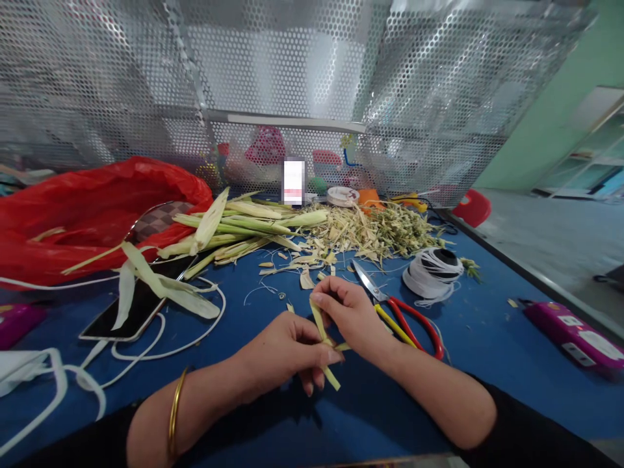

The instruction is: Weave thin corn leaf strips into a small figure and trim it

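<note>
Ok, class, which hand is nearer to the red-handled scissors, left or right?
Right. The right hand is just beside the scissors; the left hand is farther off, on the right hand's other side.

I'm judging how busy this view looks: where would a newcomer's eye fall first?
Probably on the bright red bag at the left of the blue table. Next, the red-handled scissors beside the right hand, and the pale strip it pinches with the left hand, front centre.
</note>
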A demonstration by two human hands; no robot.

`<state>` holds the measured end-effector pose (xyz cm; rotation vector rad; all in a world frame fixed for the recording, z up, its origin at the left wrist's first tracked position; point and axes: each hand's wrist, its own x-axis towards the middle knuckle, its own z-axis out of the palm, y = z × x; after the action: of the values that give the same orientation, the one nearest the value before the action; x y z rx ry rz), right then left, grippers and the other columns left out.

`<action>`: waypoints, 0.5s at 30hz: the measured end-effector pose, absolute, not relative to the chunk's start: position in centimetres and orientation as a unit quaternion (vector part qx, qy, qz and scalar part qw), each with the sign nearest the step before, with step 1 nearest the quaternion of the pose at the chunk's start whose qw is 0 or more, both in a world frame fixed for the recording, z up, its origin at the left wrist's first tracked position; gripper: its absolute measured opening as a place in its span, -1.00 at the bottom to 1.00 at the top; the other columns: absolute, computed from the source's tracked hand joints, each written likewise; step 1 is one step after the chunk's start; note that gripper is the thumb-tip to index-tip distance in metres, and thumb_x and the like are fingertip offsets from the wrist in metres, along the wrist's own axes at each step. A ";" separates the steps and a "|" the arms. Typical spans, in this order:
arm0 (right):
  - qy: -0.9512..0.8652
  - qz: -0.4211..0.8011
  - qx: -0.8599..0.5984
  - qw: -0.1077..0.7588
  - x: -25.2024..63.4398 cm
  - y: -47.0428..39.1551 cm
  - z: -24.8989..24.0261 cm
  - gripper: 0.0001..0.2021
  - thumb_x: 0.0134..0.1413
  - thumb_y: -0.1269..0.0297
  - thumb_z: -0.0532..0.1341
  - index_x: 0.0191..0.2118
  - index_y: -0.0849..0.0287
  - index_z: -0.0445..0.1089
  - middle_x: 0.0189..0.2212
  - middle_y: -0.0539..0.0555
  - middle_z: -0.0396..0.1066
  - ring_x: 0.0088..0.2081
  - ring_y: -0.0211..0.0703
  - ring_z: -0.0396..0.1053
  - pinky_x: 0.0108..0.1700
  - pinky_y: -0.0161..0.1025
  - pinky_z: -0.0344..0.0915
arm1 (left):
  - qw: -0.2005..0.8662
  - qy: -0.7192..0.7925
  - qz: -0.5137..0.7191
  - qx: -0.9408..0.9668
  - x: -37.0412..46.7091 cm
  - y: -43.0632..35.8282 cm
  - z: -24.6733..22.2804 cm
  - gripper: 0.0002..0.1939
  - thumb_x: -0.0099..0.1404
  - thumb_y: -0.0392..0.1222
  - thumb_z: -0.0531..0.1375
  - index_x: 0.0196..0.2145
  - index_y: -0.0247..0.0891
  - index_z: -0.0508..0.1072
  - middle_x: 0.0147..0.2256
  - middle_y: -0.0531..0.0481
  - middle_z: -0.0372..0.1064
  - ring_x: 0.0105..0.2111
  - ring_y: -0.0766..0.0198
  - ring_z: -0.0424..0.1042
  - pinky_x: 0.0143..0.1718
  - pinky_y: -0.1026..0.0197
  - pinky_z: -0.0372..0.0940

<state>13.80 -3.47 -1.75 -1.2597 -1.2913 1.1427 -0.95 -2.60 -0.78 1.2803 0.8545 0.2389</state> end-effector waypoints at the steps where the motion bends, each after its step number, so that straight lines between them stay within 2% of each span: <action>1: -0.525 0.477 -0.511 0.486 14.0 -3.4 -1.6 -0.82 0.03 0.17 0.19 -0.43 0.17 0.29 -0.62 -0.12 0.22 -0.59 -0.35 0.19 -0.53 -0.37 0.13 | 0.714 0.396 0.132 0.562 -0.9 -2.5 -0.7 -0.74 0.06 -0.06 0.29 -0.56 -0.34 0.50 -0.66 0.04 0.37 -0.69 0.42 0.28 -0.58 0.35 0.24; 5: -0.541 0.477 -0.499 0.480 14.8 -3.5 -1.2 -0.72 0.07 0.04 0.18 -0.39 0.19 0.34 -0.56 -0.07 0.26 -0.52 -0.32 0.22 -0.44 -0.34 0.18 | 0.707 0.428 0.238 0.510 -1.2 -1.9 -0.3 -0.71 0.08 -0.01 0.29 -0.45 -0.35 0.53 -0.65 0.04 0.38 -0.68 0.45 0.29 -0.56 0.39 0.19; 9: -0.575 0.444 -0.527 0.442 14.9 -3.8 -1.1 -0.78 0.04 0.15 0.21 -0.47 0.20 0.34 -0.60 -0.08 0.26 -0.55 -0.33 0.18 -0.47 -0.35 0.13 | 0.709 0.435 0.245 0.499 -1.6 -1.5 -0.1 -0.70 0.07 0.00 0.31 -0.48 -0.36 0.51 -0.65 0.03 0.38 -0.68 0.43 0.30 -0.56 0.38 0.19; 15: -0.570 0.353 -0.581 0.462 14.7 -3.9 -1.5 -0.76 0.07 0.20 0.17 -0.54 0.17 0.25 -0.66 -0.11 0.17 -0.57 -0.33 0.11 -0.50 -0.35 0.07 | 0.693 0.431 0.253 0.519 -1.5 -1.6 -0.4 -0.80 0.08 -0.12 0.28 -0.49 -0.35 0.54 -0.67 0.04 0.37 -0.68 0.41 0.31 -0.55 0.35 0.21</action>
<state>14.67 -3.86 -1.48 -1.4288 -1.4014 0.8690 -1.50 -1.56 -0.36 1.1593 0.9620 0.5661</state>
